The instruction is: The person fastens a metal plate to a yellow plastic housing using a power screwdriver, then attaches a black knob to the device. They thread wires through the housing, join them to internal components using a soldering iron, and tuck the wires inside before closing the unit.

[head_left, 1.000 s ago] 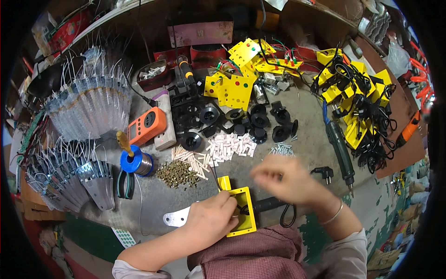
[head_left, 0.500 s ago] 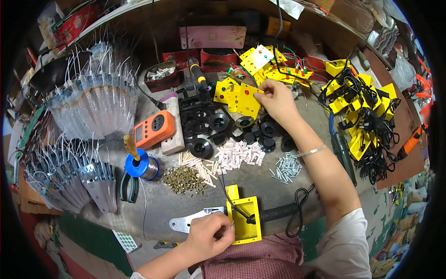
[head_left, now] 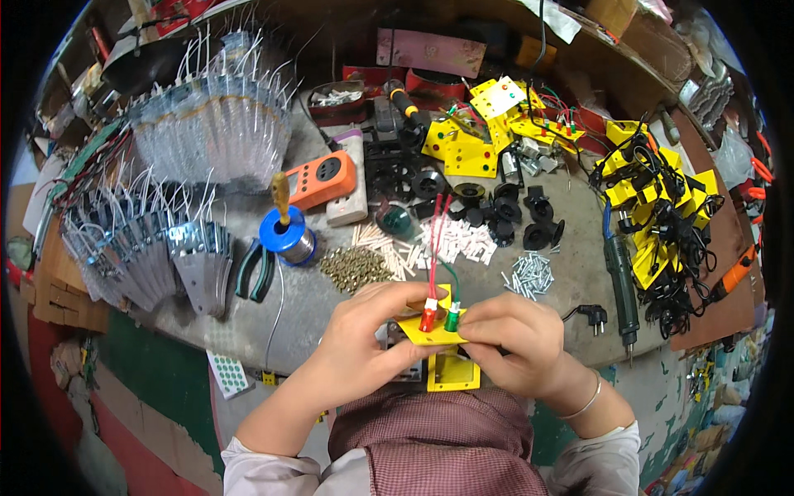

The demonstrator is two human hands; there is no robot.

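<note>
Between my two hands is a yellow cover plate (head_left: 422,331), tilted, with a red indicator lamp (head_left: 428,317) and a green indicator lamp (head_left: 452,319) standing up from it. Two red wires and a green wire rise from the lamps. My left hand (head_left: 356,335) pinches the plate's left side between thumb and fingers. At the opposite edge, beside the green lamp, my right hand (head_left: 517,339) grips it with closed fingertips. Just below lies an open yellow box (head_left: 454,374) at the bench edge, partly hidden by the plate and my hands.
Brass-coloured fittings (head_left: 356,269), pale pink blocks (head_left: 463,244) and screws (head_left: 530,275) lie in piles beyond my hands. A solder spool (head_left: 287,237) and pliers (head_left: 255,270) are at left. Right stand a dark green screwdriver (head_left: 622,289) and yellow boxes with black cords (head_left: 657,198).
My right hand has brought a yellow plate from the far pile to the front. My left hand has risen from beside the box and now holds the plate too. The view has shifted.
</note>
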